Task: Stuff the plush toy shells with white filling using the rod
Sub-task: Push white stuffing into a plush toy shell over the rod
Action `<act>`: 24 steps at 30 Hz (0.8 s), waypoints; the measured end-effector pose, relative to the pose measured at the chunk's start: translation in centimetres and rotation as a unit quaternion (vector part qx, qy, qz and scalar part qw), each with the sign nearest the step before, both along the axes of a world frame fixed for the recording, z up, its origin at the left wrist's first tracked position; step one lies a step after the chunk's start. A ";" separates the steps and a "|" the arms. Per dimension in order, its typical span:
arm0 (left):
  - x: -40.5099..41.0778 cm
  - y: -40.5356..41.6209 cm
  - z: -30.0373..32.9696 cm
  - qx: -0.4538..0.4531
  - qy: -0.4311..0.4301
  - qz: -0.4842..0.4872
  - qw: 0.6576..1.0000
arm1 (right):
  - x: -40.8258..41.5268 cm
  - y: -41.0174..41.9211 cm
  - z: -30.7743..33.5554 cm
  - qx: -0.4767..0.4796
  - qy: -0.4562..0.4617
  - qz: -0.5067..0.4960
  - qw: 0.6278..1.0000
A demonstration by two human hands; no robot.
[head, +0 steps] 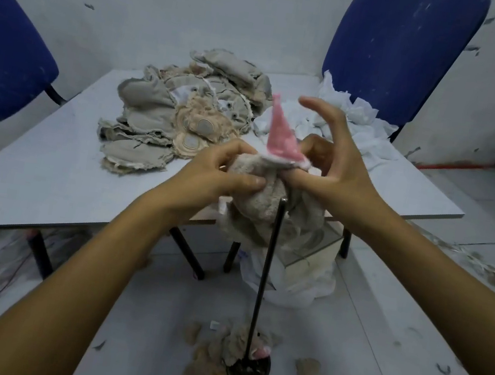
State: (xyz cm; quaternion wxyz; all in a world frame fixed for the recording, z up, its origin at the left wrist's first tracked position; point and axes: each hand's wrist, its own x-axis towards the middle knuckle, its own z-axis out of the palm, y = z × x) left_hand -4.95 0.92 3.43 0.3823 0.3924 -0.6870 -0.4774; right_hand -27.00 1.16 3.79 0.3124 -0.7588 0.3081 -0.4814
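The plush shell hangs in mid-air in front of the table's near edge, its pink ear poking up toward twelve o'clock. The left hand pinches the beige fabric at the shell's nine o'clock; the right hand pinches the ear's base with thumb and a lower finger, its other fingers spread loose. The rod stands upright on its floor base at six o'clock, tip touching or just behind the shell. To do this well, I would keep the opening centred over the tip and ease down gently. Unstuffed shells lie at eleven o'clock, white filling at one.
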 end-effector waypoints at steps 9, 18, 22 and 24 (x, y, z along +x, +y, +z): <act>0.7 2.4 0.6 -0.226 -0.164 0.075 0.957 | -0.6 2.2 -1.1 -0.146 0.140 -0.073 0.977; 2.0 2.9 -1.2 -0.222 -0.269 0.075 0.934 | -0.4 2.0 -2.6 -0.097 0.205 -0.060 0.972; 2.3 2.2 -1.7 -0.221 -0.279 0.057 0.933 | 0.3 1.3 -2.3 -0.052 0.198 -0.037 0.978; 2.6 1.7 -1.8 -0.193 -0.259 0.041 0.946 | 0.7 0.8 -2.4 -0.022 0.186 -0.030 0.982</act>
